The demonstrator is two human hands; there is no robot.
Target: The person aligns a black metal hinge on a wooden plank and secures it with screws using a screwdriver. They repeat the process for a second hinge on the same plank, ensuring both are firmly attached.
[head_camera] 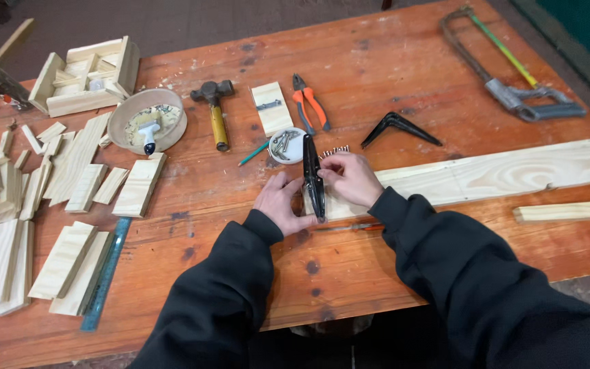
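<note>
I am holding a black bracket (313,179) upright on the end of a long pale plank (486,176), near the middle of the table (349,266). My left hand (283,203) is bracing the bracket's lower part, fingers curled against its side; my right hand (348,178) is pinching its upper part between thumb and fingertips. Judging by its look, the bracket is stiff pressed metal, light, smooth-painted and likely slippery, so the flat flanges are giving the surest hold. The plank is rigid softwood and is probably staying put under its own weight.

Just beyond the bracket, a small white dish (286,145) is holding screws, and more fasteners (334,149) are lying loose beside it. A second bracket (397,128) is lying farther right. Orange pliers (308,102), a hammer (214,109) and a green pencil (254,154) are lying beyond. A hacksaw (513,75) is resting far right. Wood offcuts (69,178) are covering the left side, beside a round bowl (148,121). I am seeing no packages, labels or signs.
</note>
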